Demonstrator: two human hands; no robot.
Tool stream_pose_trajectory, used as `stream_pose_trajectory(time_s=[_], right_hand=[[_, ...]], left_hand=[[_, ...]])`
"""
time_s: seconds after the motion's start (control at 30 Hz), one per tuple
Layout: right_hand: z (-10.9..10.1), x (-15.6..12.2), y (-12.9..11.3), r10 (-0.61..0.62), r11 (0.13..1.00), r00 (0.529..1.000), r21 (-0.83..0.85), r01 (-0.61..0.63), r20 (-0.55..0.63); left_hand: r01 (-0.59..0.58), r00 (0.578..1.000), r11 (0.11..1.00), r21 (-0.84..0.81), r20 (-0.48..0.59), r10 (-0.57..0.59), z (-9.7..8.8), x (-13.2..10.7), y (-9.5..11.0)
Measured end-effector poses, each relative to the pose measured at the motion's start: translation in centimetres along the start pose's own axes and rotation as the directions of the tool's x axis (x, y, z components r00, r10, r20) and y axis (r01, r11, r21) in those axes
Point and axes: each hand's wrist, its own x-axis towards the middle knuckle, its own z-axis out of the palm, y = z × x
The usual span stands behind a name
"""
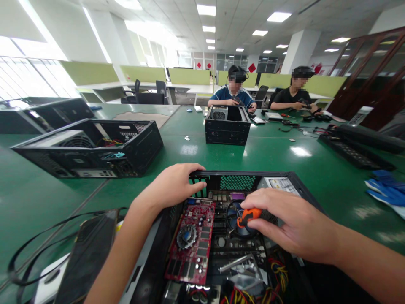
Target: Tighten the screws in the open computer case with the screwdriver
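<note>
An open black computer case (286,174) lies before me, its inside facing up. My left hand (177,181) grips its far left rim, with the thumb on the inner side and other fingers partly hidden. My right hand (291,219) is closed on a screwdriver (249,217) with an orange and black handle, above the cooling fan (233,207). The screwdriver's shaft and tip cannot be made out. A red graphics card (202,228) with a small round fan sits in the case on the left. Colored wires (278,272) and a silvery metal bracket (237,262) lie nearer to me.
Another open case (139,147) stands at left on the green table (186,160). A smaller case (226,131) stands ahead, with two people at work behind it. Blue-and-white gloves (386,190) and a black keyboard (354,152) lie at right. A black strap (19,257) loops at left.
</note>
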Motion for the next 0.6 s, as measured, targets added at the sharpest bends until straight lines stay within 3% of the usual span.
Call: stream_pose_trajectory(time_s=[0.6], right_hand=[[-0.05,-0.17,0.11,-0.039,0.999,0.999,0.018,0.038,0.019]], left_hand=[[-0.001,1.000,1.000,0.002,0.007,0.001,0.02,0.12,0.17]])
